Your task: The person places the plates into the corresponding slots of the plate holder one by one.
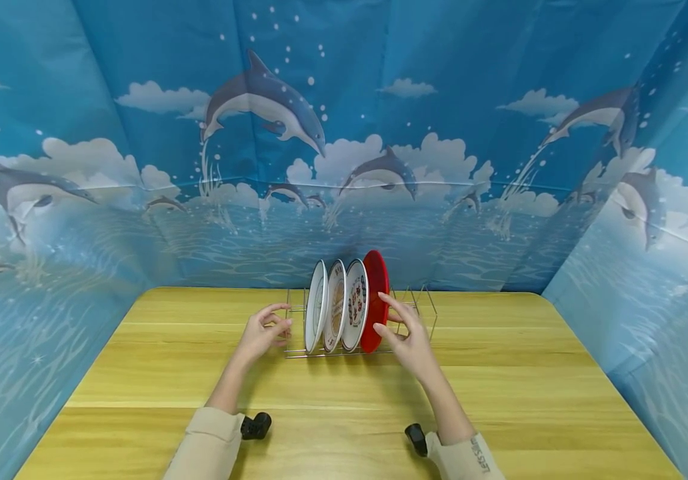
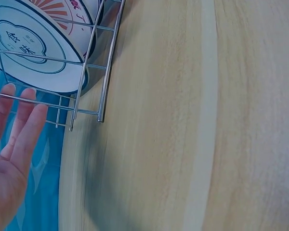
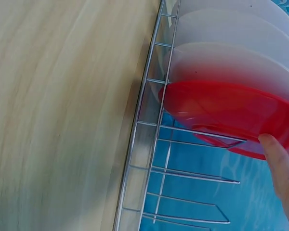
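Note:
A wire dish rack stands near the table's far edge, holding several plates upright side by side. Leftmost is a white plate with dark rings. Beside it stand a white plate with an orange pattern, a white plate with red flowers and a red plate. My left hand is at the rack's left end, its fingertips right at the end wire. My right hand is spread beside the red plate, with one fingertip against its underside.
The rack's right-hand slots hold no plates. Below it spreads the wood-grain table. A blue dolphin-print cloth hangs close behind the rack and along both sides. A black wrist device is on the left sleeve, another on the right.

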Demonstrator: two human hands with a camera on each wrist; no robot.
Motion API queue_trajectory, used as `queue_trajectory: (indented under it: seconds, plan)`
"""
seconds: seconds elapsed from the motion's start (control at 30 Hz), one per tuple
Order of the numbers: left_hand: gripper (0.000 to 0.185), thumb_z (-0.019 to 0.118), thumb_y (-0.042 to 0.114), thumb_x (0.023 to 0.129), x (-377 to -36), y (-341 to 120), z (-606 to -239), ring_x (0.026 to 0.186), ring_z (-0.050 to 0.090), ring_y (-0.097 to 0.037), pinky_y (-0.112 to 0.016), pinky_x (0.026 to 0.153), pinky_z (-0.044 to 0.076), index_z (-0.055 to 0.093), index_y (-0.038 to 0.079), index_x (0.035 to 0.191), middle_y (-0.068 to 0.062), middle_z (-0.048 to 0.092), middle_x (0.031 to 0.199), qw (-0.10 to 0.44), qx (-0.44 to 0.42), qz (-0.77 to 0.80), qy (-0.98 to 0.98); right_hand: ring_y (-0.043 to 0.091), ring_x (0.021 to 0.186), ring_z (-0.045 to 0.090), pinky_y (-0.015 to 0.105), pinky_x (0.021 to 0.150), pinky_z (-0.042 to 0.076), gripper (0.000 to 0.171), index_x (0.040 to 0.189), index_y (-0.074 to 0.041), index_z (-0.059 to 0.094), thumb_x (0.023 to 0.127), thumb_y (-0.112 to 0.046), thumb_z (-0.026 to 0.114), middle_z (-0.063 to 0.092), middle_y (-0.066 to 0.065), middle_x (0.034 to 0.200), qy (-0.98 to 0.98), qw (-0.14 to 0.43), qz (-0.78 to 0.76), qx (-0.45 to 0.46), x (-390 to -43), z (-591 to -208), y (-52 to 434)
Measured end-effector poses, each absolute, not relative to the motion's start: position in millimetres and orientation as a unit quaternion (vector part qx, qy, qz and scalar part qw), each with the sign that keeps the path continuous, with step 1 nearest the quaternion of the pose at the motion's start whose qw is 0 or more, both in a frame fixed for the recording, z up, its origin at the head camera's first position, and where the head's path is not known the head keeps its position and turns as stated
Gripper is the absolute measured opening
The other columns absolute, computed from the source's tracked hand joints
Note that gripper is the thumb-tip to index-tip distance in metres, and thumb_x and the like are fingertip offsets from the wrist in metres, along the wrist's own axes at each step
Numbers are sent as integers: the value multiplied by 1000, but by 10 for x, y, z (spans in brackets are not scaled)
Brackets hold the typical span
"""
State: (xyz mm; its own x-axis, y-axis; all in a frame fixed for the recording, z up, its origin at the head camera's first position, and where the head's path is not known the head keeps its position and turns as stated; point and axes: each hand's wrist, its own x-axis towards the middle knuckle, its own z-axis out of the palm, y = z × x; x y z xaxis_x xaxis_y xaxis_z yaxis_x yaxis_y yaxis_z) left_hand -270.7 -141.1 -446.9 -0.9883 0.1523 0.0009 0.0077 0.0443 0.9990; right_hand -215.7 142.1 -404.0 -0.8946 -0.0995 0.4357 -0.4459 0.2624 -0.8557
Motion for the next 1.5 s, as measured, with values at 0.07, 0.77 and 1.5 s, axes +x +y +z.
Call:
queue_trajectory:
  seconds: [0.07, 0.77, 1.5]
  plan:
    - [41, 60, 3, 87, -2711, -1410, -4481, 76, 63, -33, -56, 77, 50, 48, -5, 126, -18, 62, 80, 51, 59, 686, 723, 42, 105, 52, 31, 77, 54, 51, 134, -2, 44, 86, 0, 61, 45, 25, 127, -763, 171, 603, 156, -2160, -4054, 1439]
    - [39, 62, 7, 86, -2744, -1363, -4653, 80, 62, -39, -52, 74, 53, 52, 2, 124, -13, 61, 80, 16, 50, 675, 736, 32, 87, 52, 40, 75, 47, 38, 108, 11, 57, 79, -8, 71, 52, 21, 96, -799, 329, 483, -139, -2574, -4635, 1828]
    - [43, 67, 2, 80, -1772, -711, -4716, 65, 63, -19, -45, 66, 55, 43, -5, 115, -10, 60, 74, 12, 21, 738, 674, 35, 113, 48, 47, 96, 41, 46, 126, 2, 50, 87, -20, 63, 50, 22, 123, -853, 138, 504, -1, -3038, -4549, 2326]
